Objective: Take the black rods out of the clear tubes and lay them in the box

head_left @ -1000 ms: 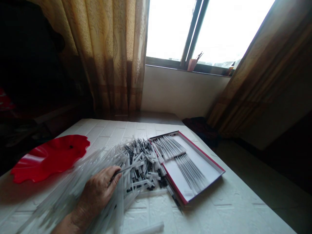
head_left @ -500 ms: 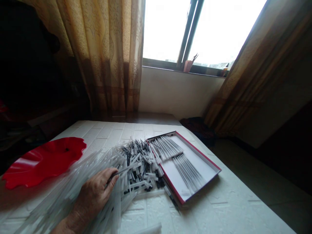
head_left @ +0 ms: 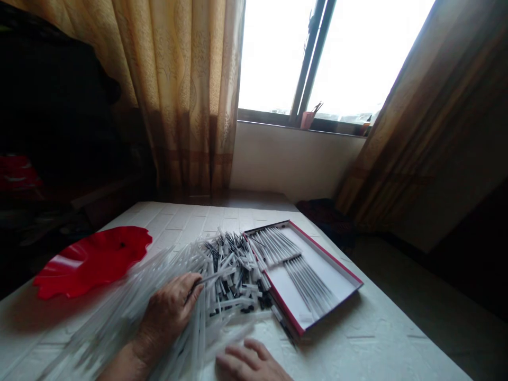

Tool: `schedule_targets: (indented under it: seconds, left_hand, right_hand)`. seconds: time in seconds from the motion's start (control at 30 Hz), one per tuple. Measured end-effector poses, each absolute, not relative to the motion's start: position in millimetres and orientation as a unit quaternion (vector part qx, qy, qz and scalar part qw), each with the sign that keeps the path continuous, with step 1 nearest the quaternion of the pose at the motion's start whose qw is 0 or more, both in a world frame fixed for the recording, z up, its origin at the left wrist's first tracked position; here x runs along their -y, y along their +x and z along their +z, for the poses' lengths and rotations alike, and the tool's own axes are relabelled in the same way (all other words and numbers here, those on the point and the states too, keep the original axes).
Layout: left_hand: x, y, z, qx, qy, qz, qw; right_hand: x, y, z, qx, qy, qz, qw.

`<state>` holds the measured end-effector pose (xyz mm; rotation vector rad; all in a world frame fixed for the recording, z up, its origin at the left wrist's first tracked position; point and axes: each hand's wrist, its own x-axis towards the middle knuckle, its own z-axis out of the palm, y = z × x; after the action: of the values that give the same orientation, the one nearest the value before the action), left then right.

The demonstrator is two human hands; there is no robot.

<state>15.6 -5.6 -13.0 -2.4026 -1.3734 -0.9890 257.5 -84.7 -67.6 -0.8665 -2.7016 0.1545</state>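
Observation:
A big heap of clear plastic pen tubes and black-tipped refills (head_left: 222, 270) covers the middle of the white table (head_left: 357, 344). My left hand (head_left: 170, 312) lies on the heap, fingers pinched on one thin dark refill (head_left: 208, 276) that points right. My right hand (head_left: 250, 362) shows at the bottom edge, fingers stretched flat on the table just below the heap, holding nothing. To the right of the heap lies a shallow red-edged white box (head_left: 337, 270) with two rows of refills laid in it.
A red wavy-rimmed dish (head_left: 87, 262) stands on the table's left side. Behind the table are tan curtains (head_left: 182, 95), a bright window with small things on its sill (head_left: 309, 117), and a dark floor to the right past the table edge.
My right hand has come into view at the bottom edge, flat on the table. The left hand keeps its pinch on the refill; the view has shifted slightly.

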Motion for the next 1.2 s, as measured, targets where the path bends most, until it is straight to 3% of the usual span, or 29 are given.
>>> schedule_targets:
  seconds: [0.1,0.37,0.6,0.8,0.9,1.0,1.2]
  left_hand:
    - [4,19,-22,0.473,-0.815,-0.316,0.111]
    - [-25,25,-31,0.522,-0.816,-0.233,0.084]
    - [-39,21,-10,0.512,-0.818,-0.253,0.066]
    - [19,6,2,0.447,-0.826,-0.333,0.086]
    - [53,10,-9,0.388,-0.837,-0.373,0.102]
    - [69,19,-25,0.327,-0.882,-0.323,0.104]
    - [41,22,-38,0.343,-0.881,-0.291,0.148]
  right_hand:
    - [61,260,-61,0.939,-0.309,0.024,0.149]
    - [25,247,1,0.87,-0.443,0.124,0.18]
    - [29,257,32,0.843,-0.485,0.12,0.2]
    - [84,310,7,0.84,-0.524,0.105,0.097]
    - [88,316,-12,0.843,-0.507,0.11,0.141]
    - [77,303,-21,0.85,-0.476,0.126,0.189]
    - [42,274,-15,0.838,-0.485,0.129,0.214]
